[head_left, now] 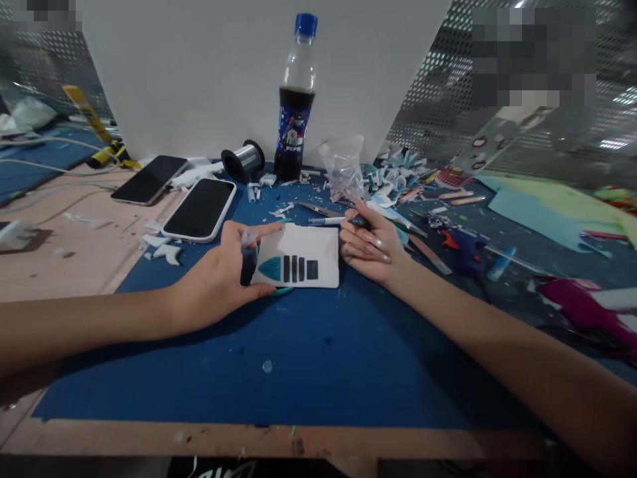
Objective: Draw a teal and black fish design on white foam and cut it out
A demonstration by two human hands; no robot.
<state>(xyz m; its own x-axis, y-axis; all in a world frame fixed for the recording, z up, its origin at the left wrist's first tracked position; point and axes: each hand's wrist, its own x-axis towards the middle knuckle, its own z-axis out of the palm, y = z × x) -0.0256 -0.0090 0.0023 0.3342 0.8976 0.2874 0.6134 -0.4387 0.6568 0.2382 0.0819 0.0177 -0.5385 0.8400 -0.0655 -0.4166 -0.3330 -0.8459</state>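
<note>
My left hand grips a small white card at its left end, index finger along the top edge and thumb at the bottom. The card bears a teal pointed shape and several black rectangles in a row. A clear wrap sits around my left index finger. Beside the card's right edge, my right hand is curled with its fingers together. A small dark thing shows at its fingers, too unclear to name. Just behind lie scissors blades and a white pen.
A cola bottle stands at the back beside a wire spool. Two phones lie left. Paper scraps and a clear plastic bag are behind my right hand. Glue guns and coloured sheets lie right.
</note>
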